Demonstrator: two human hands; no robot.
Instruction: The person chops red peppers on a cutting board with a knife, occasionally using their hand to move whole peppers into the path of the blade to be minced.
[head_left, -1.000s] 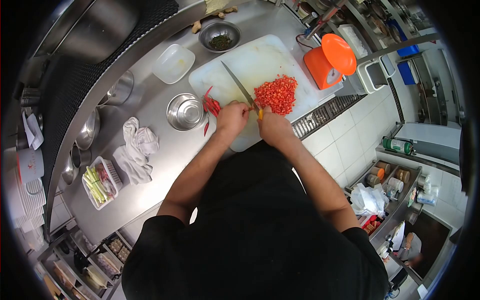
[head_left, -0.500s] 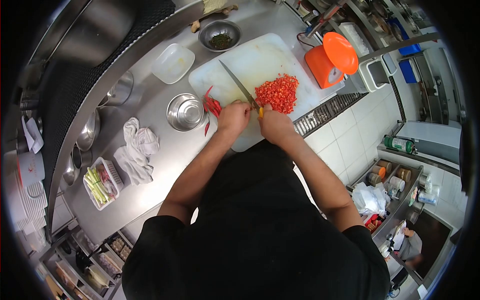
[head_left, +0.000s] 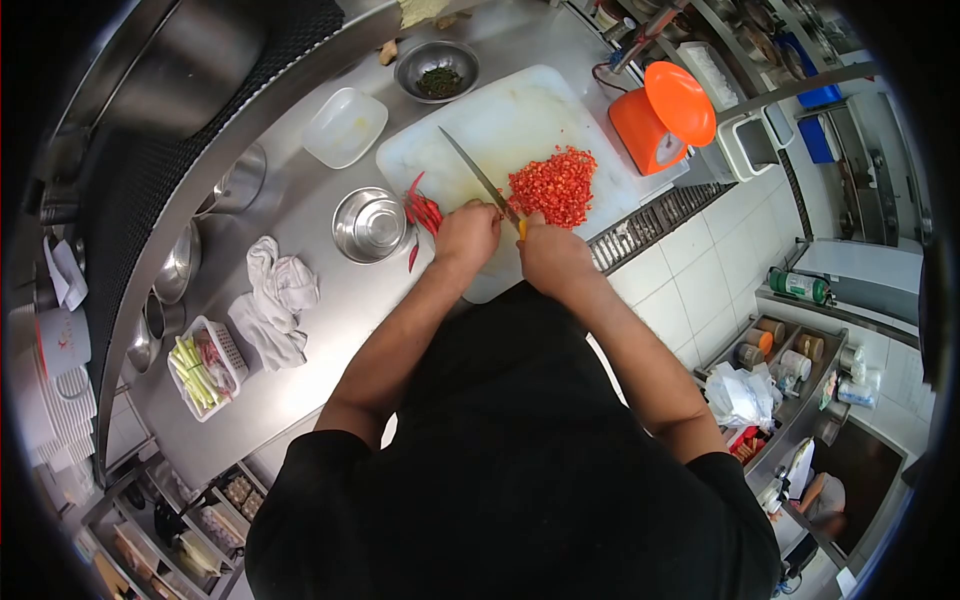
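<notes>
A kitchen knife (head_left: 472,168) with a yellow handle is gripped in my right hand (head_left: 553,258), its long blade slanting up and left over the white cutting board (head_left: 500,115). Curled on the board just left of the blade is my left hand (head_left: 470,236); whatever its fingers hold is hidden beneath them. Whole red chilies (head_left: 424,210) lie at the board's left edge, beside that hand. To the right of the blade sits a heap of chopped red chilies (head_left: 553,187).
Left of the board stand a steel bowl (head_left: 369,225) and a white dish (head_left: 346,127); a bowl of dark green bits (head_left: 437,72) is behind. An orange scale (head_left: 655,125) stands right. Cloths (head_left: 272,303) and a vegetable basket (head_left: 207,367) lie further left. Another person (head_left: 824,497) is at lower right.
My hands and the knife stay in nearly the same place. The view has shifted very slightly. The person at lower right has changed posture.
</notes>
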